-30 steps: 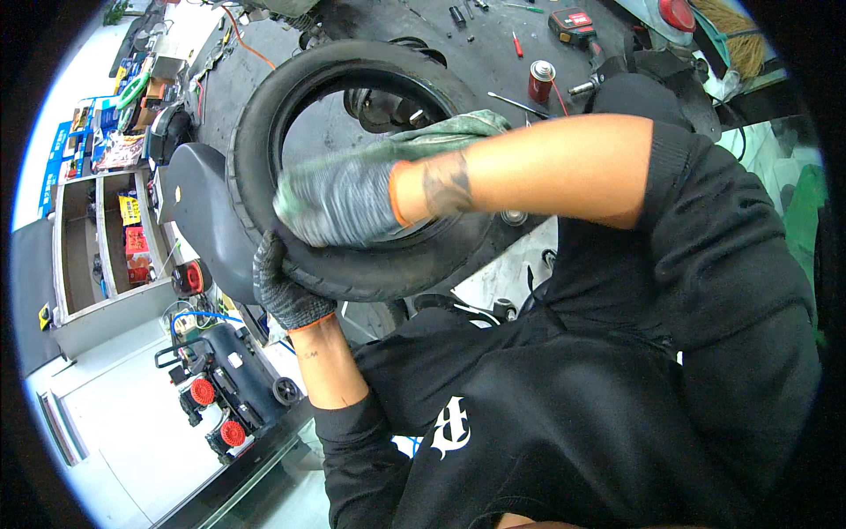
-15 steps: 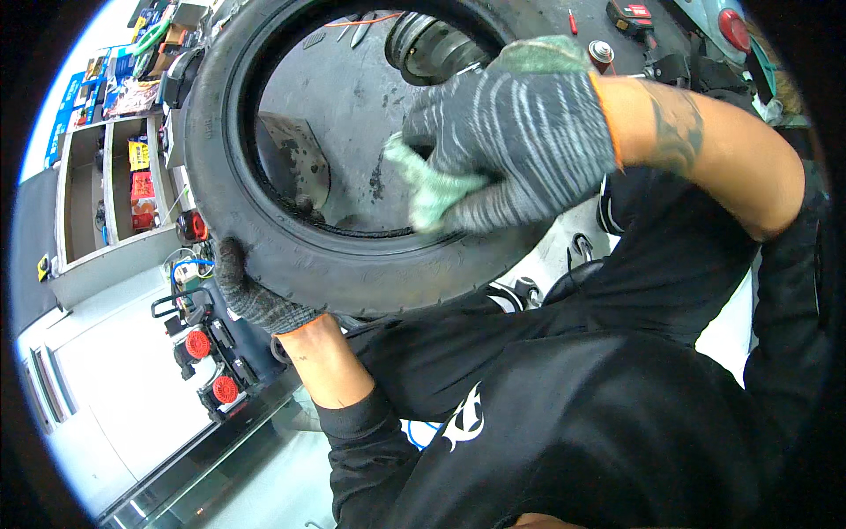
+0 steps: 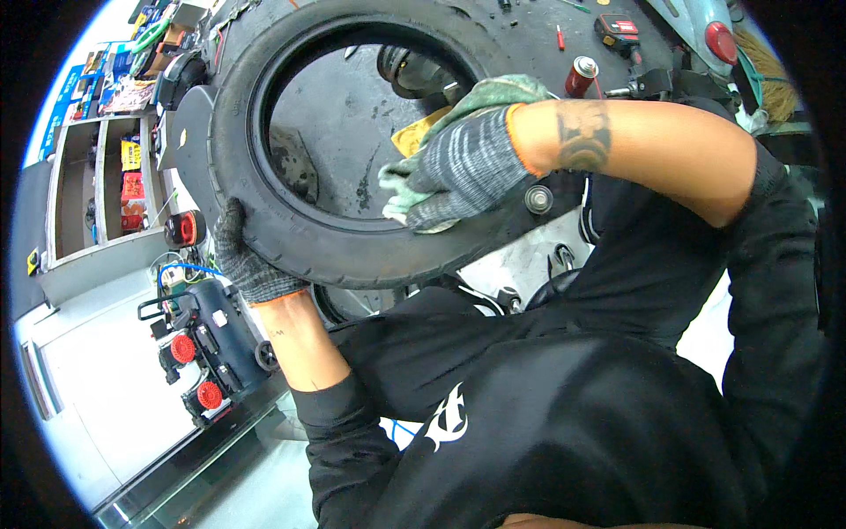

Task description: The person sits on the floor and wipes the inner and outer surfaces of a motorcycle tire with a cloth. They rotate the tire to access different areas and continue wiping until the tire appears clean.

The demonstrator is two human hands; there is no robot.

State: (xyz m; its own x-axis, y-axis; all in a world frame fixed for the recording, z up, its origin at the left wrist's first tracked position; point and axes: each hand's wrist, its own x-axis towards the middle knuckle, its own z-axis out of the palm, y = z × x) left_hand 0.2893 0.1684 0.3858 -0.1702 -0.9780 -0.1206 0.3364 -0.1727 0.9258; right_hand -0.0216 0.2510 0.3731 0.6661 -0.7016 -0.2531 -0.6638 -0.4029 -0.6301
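A black rubber tire (image 3: 352, 256) stands tilted in front of me, its side wall facing up toward me. My left hand (image 3: 247, 256), in a grey knit glove with an orange cuff, grips the tire's lower left edge. In my right hand (image 3: 471, 163), gloved the same way, a pale green cloth (image 3: 410, 189) is bunched and pressed to the inner rim on the near right side. Part of the cloth spreads over the back of that hand. Through the tire's opening a dark metal wheel rim (image 3: 410, 70) and a yellow piece (image 3: 419, 132) show behind.
A red spray can (image 3: 581, 77), a cordless drill (image 3: 619, 33) and a red screwdriver (image 3: 560, 37) lie beyond my right arm on the dark work surface. Another can (image 3: 538, 199) stands near the tire's right side. At left are a shelf unit (image 3: 97, 189) and an air compressor (image 3: 216, 331).
The tire has shifted up and sits more tilted away. My right hand with the cloth has moved left and down along the inner rim; the yellow piece and a second can have come into view.
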